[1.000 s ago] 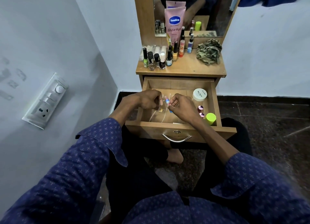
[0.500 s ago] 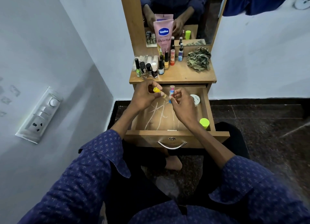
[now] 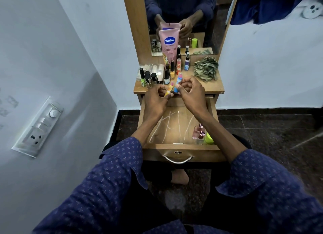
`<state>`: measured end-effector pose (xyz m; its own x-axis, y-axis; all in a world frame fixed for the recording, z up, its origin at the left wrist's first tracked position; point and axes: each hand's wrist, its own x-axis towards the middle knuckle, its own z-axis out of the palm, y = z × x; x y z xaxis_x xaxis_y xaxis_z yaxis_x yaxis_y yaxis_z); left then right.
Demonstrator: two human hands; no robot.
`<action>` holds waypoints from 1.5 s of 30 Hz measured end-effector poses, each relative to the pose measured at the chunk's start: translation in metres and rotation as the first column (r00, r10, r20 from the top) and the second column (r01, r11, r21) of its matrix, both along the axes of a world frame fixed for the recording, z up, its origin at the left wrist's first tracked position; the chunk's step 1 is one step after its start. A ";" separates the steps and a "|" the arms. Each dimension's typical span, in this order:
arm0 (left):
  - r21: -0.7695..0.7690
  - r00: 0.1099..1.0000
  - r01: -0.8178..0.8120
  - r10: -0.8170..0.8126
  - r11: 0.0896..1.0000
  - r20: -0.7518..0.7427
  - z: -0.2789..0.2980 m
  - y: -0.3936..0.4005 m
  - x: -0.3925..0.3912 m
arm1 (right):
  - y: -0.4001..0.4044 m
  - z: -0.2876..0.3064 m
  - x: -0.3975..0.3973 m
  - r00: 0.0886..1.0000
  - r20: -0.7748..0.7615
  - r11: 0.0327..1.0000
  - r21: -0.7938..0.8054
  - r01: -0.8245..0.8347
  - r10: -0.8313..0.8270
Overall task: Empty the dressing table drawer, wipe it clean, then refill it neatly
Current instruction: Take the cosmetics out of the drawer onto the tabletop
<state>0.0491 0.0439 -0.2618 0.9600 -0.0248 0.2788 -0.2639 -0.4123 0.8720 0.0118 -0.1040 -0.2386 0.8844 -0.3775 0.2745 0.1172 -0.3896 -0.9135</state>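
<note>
lip balms pinched between hands — above drawer

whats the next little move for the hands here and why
Probably set the two small tubes down on the tabletop beside the nail polish bottles. The left hand pinches the yellow tube and the right hand the blue tube, both raised to tabletop height, while the drawer is not yet empty.

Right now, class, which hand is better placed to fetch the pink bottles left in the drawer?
Right, probably. The pink bottles stand in the drawer's right front corner, just beside the right forearm. The right hand would first have to set down its small tube.
</note>
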 end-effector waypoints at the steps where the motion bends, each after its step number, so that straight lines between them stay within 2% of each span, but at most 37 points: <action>1: 0.001 0.999 -0.047 0.047 0.999 0.021 0.000 -0.004 0.003 | -0.002 0.001 0.004 1.000 0.008 1.000 -0.023 0.008 -0.008; 6: 0.001 0.974 -0.207 0.206 0.978 0.093 -0.002 -0.021 0.012 | -0.015 -0.003 0.024 1.000 -0.009 0.994 -0.106 0.009 -0.010; 10: -0.002 0.959 -0.271 0.271 0.962 0.079 -0.005 -0.029 0.019 | -0.020 -0.007 0.042 1.000 -0.022 0.983 -0.181 -0.004 0.000; 15: 0.067 0.940 -0.332 0.325 0.941 0.102 -0.009 -0.034 0.025 | -0.019 -0.010 0.065 0.998 -0.046 0.980 -0.193 -0.040 0.032; 23: 0.057 0.943 -0.312 0.303 0.948 0.137 -0.010 -0.033 0.024 | -0.018 -0.015 0.078 0.998 -0.049 0.983 -0.177 -0.054 0.046; 35: 0.007 0.946 -0.286 0.282 0.958 0.158 -0.009 -0.031 0.003 | -0.030 -0.001 0.055 0.995 -0.087 0.970 -0.235 -0.067 0.047; 38: -0.004 0.979 -0.162 0.162 0.987 0.124 -0.016 -0.031 -0.007 | -0.034 0.005 0.044 0.995 -0.080 0.963 -0.259 -0.072 0.052; 41: 0.023 0.995 0.093 -0.094 0.995 0.020 -0.022 -0.030 -0.020 | -0.042 0.008 0.025 0.996 -0.060 0.955 -0.286 -0.083 0.069; 45: 0.083 0.882 0.468 -0.460 0.880 -0.100 -0.034 -0.029 -0.033 | -0.055 0.005 -0.008 0.984 -0.143 0.931 -0.332 -0.150 0.108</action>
